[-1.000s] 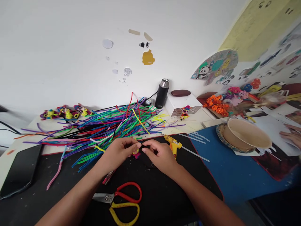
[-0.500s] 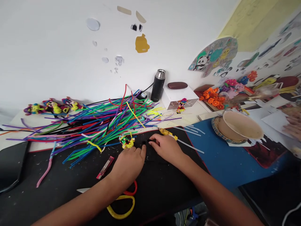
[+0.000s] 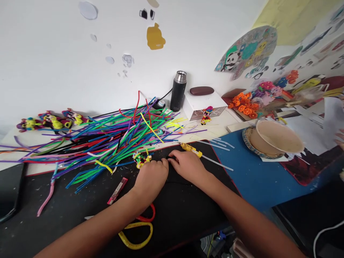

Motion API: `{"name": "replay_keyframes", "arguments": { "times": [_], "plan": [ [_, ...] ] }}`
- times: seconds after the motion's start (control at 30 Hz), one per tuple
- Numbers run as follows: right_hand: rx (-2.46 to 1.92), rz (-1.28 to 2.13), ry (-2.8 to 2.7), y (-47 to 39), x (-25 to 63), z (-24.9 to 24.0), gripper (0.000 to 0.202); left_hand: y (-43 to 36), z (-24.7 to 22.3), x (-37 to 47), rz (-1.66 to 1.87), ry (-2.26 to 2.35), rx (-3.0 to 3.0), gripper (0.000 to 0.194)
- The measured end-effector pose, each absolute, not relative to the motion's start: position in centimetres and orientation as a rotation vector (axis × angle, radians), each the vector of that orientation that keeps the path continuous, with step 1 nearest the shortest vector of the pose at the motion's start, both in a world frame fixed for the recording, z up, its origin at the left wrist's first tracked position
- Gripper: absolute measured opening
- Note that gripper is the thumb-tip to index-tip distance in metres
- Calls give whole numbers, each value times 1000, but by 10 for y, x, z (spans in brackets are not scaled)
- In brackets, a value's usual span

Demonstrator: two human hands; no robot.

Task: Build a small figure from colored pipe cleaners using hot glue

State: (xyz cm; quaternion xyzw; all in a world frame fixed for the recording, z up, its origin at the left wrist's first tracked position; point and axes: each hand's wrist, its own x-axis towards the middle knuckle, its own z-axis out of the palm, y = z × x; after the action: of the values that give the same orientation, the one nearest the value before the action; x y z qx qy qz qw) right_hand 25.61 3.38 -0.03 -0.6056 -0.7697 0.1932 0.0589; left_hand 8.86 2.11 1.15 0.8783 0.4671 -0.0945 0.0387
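Note:
My left hand (image 3: 152,176) is closed, its thumb and index finger pinched together above the black mat (image 3: 193,208). Fingertip to fingertip with it, my right hand (image 3: 188,165) is closed in a pinch too. Between them shows a small black piece (image 3: 169,157), mostly hidden and hard to tell from the mat. Just beyond my left hand lies a small yellow and green figure (image 3: 140,159) of bent pipe cleaners. A yellow glue gun (image 3: 191,148) with a clear glue stick lies behind my right hand. Scissors (image 3: 136,245) with yellow and red handles lie under my left forearm.
A heap of coloured pipe cleaners (image 3: 107,143) spreads along the back left. A red and white small box (image 3: 117,191) lies by my left wrist. Behind stand a black flask (image 3: 178,92) and a white box (image 3: 193,104); a beige bowl (image 3: 279,139) is at right.
My hands have come together, my left fingertips closing up against my right ones over the black piece. The camera view has shifted slightly. Papers at the far right have been lifted by another person's hand.

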Motion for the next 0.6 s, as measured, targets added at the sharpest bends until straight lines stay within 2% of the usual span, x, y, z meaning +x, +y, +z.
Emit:
{"name": "replay_keyframes", "arguments": {
  "times": [0.17,0.37,0.47,0.6],
  "plan": [
    [-1834,605,-2340,34,256,0,23,19,15,87,-312,1389,2681,29],
    [-1826,633,-2381,29,254,-1,24,6,8,76,-352,1331,2712,35],
    [-1830,627,-2419,27,252,-3,25,0,-1,63,-217,1362,2801,40],
    [-1822,626,-2445,27,250,-4,26,-4,-9,43,168,1400,2917,28]
  ]
}}
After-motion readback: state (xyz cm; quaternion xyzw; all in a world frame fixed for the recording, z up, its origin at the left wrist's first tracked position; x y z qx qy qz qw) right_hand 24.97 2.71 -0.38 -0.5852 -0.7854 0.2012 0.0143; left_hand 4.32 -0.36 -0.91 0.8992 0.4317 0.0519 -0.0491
